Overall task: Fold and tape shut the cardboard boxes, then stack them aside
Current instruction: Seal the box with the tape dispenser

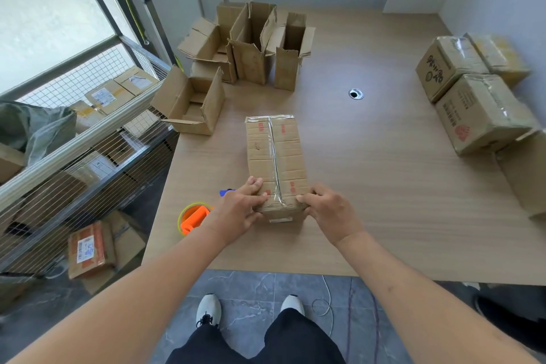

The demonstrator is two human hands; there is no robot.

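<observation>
Both hands grip the near end of the taped box [274, 162] at frame centre on the bench [384, 186]: left hand [242, 210] and right hand [328, 213] clamp opposite corners, perhaps pressing tape down. Taping seems finished; next it needs lifting toward the sealed boxes [472, 97] at right.

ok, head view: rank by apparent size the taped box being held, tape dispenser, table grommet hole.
1. taped box
2. tape dispenser, partly behind the left hand
3. grommet hole, farther away, so its true size is unsure
</observation>
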